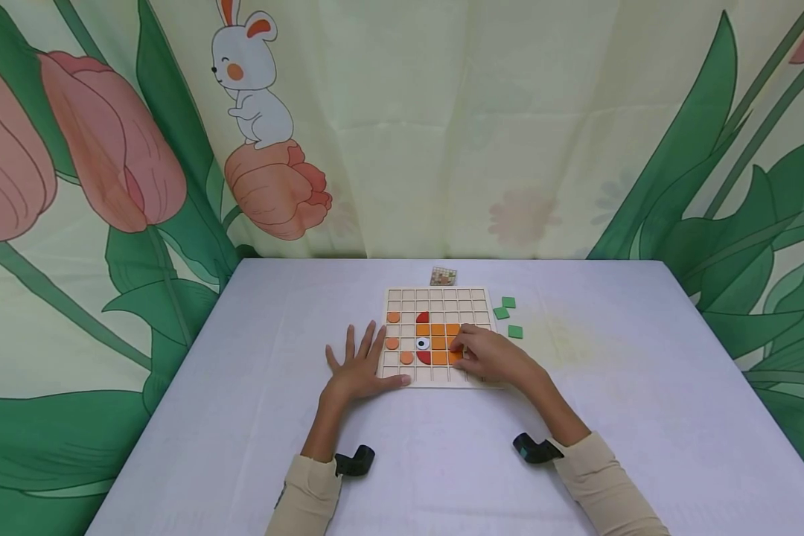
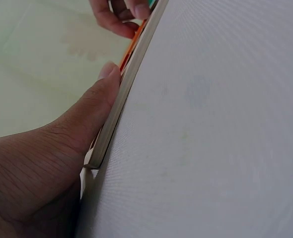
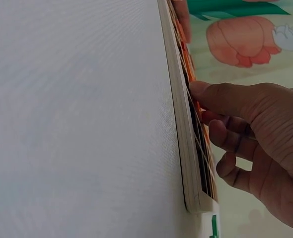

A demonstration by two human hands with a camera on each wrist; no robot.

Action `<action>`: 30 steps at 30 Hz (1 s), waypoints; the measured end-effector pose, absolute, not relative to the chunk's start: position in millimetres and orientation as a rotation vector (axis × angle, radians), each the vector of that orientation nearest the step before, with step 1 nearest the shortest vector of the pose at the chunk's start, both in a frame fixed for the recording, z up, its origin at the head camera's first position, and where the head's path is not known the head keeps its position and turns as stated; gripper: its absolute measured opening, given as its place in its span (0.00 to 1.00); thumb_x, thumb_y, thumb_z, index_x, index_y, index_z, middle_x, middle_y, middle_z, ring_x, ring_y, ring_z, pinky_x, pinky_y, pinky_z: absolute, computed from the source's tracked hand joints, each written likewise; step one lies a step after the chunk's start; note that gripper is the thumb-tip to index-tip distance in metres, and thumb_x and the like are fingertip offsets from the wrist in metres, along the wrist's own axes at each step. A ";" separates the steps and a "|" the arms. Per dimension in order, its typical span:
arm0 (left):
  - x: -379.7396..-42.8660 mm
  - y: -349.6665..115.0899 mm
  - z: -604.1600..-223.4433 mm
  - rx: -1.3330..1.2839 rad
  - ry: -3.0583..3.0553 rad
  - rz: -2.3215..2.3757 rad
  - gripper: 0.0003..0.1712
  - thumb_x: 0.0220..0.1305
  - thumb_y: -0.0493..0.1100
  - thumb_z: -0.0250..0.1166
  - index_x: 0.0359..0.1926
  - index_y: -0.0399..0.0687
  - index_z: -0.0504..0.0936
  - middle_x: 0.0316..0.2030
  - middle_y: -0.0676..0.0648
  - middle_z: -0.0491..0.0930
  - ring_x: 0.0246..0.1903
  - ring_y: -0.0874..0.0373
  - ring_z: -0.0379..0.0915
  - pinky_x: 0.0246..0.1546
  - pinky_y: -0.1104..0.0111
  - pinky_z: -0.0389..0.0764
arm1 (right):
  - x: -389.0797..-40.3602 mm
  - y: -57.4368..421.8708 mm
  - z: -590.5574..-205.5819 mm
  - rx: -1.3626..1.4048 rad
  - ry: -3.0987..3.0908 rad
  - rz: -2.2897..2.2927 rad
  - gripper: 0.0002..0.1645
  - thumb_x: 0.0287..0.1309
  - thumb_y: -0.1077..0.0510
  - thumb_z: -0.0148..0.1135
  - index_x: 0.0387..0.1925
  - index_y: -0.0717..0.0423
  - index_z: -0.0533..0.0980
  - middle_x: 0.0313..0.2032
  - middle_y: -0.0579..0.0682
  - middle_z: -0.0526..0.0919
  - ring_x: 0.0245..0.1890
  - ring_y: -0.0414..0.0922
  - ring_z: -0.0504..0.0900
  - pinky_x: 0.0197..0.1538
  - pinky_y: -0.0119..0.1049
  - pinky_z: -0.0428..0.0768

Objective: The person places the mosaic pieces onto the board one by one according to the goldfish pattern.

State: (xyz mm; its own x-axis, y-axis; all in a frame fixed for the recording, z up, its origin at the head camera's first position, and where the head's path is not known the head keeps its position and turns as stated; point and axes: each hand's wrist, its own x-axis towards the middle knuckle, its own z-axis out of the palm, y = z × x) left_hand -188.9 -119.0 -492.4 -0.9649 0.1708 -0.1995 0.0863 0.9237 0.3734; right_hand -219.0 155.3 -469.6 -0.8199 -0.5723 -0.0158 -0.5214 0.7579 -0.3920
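Note:
A wooden grid board (image 1: 469,298) lies on the table, with orange square tiles (image 1: 438,342) set in its middle cells. Left of these are an eye tile (image 1: 423,343), red rounded pieces (image 1: 423,318) and orange discs (image 1: 407,358). My left hand (image 1: 358,372) rests with spread fingers along the board's left side, its thumb on the lower left edge. In the right wrist view, the thumb and bent fingers of my right hand (image 3: 256,119) are at the orange tiles. Between thumb and index finger in the head view is an orange square tile (image 1: 455,358).
Several green square tiles (image 1: 515,332) lie on the table right of the board. Behind the board is a small patterned card (image 1: 444,276). A white cloth covers the table (image 1: 241,417), and a printed curtain (image 1: 415,134) hangs at its far edge.

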 end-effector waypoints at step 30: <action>-188.7 -118.0 -491.7 0.185 2.843 0.533 0.65 0.49 0.79 0.60 0.78 0.59 0.41 0.79 0.50 0.34 0.76 0.40 0.17 0.64 0.29 0.26 | -222.0 164.3 -459.3 -0.812 2.805 -0.695 0.13 0.58 0.51 0.69 0.43 0.53 0.83 0.40 0.45 0.80 0.36 0.40 0.74 0.39 0.30 0.77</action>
